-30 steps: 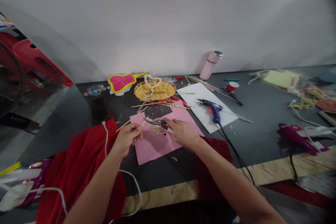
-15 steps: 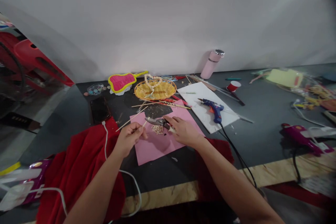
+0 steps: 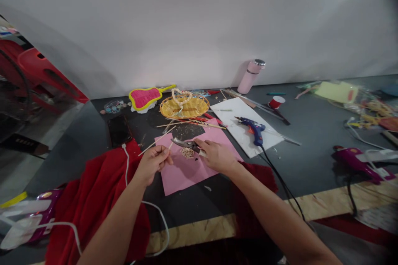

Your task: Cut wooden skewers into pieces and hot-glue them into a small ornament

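Observation:
Between the fingertips of my left hand (image 3: 154,162) is a thin pale stick (image 3: 171,145), its tip by the jaws of the pruning shears. My right hand (image 3: 216,155) is wrapped round the handles of these pruning shears (image 3: 186,144), which point left above the pink paper (image 3: 182,177). Just below the blades lies a small heap of short cut pieces (image 3: 187,153) on the paper. Another long thin stick (image 3: 157,140) lies slanted behind my left hand. Whether the blades touch the held stick I cannot tell.
Behind the paper sits a yellow woven basket (image 3: 169,109) with a string of pale beads. A blue glue gun (image 3: 256,132) rests on white board (image 3: 231,120). Left are a phone (image 3: 119,130) and red cloth (image 3: 93,198). A pink bottle (image 3: 248,78) stands near the grey partition (image 3: 186,33).
Both hands, the stick and the shears stay almost in place. The whole view shifts very slightly.

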`<state>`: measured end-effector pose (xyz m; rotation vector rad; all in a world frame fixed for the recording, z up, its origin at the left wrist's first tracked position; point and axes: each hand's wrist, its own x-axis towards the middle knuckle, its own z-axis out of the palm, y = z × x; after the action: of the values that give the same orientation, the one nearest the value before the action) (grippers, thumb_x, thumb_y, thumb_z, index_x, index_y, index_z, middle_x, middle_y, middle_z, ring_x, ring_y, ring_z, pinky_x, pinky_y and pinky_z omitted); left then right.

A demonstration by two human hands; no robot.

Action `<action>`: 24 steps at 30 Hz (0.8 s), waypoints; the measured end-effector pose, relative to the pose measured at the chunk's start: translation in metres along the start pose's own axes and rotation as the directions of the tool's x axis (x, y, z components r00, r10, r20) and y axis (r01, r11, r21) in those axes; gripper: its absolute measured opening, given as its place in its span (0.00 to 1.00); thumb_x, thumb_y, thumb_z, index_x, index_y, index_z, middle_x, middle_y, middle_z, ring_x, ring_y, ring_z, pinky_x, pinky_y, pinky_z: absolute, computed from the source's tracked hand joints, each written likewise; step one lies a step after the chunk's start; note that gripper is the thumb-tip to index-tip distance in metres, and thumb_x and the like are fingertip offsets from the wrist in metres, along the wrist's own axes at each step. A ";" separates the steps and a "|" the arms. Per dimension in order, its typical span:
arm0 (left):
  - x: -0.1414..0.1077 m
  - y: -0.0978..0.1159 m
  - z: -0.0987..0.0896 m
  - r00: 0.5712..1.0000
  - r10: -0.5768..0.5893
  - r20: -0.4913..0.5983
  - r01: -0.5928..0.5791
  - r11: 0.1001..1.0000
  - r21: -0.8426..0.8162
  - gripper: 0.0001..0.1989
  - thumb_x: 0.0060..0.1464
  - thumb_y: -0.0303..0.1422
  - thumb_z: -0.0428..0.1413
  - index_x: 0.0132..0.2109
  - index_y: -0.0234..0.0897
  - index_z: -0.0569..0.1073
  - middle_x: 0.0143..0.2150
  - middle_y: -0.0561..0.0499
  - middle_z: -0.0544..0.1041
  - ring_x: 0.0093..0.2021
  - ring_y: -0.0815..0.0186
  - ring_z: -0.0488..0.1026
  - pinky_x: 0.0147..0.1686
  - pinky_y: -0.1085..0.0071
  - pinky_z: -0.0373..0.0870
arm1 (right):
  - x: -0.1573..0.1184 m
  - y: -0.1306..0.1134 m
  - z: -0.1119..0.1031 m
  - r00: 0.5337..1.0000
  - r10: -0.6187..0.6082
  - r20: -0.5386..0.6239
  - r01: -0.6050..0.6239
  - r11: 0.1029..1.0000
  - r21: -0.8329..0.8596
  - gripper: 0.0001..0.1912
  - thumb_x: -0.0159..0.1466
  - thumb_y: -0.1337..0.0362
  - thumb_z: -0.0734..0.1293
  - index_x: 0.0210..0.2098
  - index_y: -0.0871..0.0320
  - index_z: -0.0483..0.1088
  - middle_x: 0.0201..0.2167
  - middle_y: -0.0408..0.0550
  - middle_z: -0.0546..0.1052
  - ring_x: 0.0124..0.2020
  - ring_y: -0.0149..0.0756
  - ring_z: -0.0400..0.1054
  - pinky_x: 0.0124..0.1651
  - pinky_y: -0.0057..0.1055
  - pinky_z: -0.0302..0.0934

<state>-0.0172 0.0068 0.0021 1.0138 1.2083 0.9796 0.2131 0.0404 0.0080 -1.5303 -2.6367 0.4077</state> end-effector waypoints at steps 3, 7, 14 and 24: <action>0.000 -0.001 0.005 0.981 0.152 -0.116 -0.128 0.973 0.190 0.10 0.50 0.38 0.55 0.32 0.34 0.69 0.26 0.49 0.76 0.15 0.76 0.58 0.16 0.78 0.50 | 0.001 0.003 0.002 1.000 0.010 0.002 -0.010 1.000 0.013 0.22 0.65 0.61 0.55 0.58 0.53 0.52 0.43 0.52 0.72 0.43 0.41 0.67 0.42 0.31 0.57; -0.003 0.000 0.007 0.932 0.314 -0.178 -0.221 0.886 0.408 0.08 0.50 0.36 0.54 0.32 0.35 0.70 0.28 0.49 0.77 0.24 0.69 0.68 0.22 0.76 0.58 | 0.000 0.010 0.000 0.998 -0.051 -0.046 0.054 0.996 0.067 0.25 0.64 0.61 0.57 0.60 0.55 0.50 0.49 0.53 0.69 0.48 0.40 0.64 0.47 0.31 0.55; -0.002 -0.004 0.003 0.939 0.297 -0.175 -0.205 0.890 0.408 0.09 0.52 0.36 0.52 0.30 0.35 0.71 0.24 0.52 0.75 0.19 0.72 0.63 0.20 0.76 0.56 | -0.002 -0.001 0.001 1.000 0.010 -0.029 -0.011 1.000 -0.015 0.23 0.65 0.62 0.54 0.60 0.54 0.50 0.44 0.54 0.71 0.43 0.42 0.67 0.44 0.33 0.57; 0.001 -0.008 0.005 0.947 0.286 -0.144 -0.215 0.902 0.374 0.09 0.52 0.36 0.52 0.30 0.34 0.70 0.24 0.52 0.75 0.18 0.73 0.62 0.18 0.77 0.54 | -0.005 0.010 -0.003 0.993 -0.102 0.062 0.095 0.989 0.112 0.21 0.66 0.60 0.53 0.58 0.55 0.54 0.45 0.53 0.72 0.44 0.41 0.68 0.44 0.32 0.57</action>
<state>-0.0118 0.0048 -0.0059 1.4122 1.4788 1.1061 0.2240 0.0417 0.0088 -1.3717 -2.6774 0.5954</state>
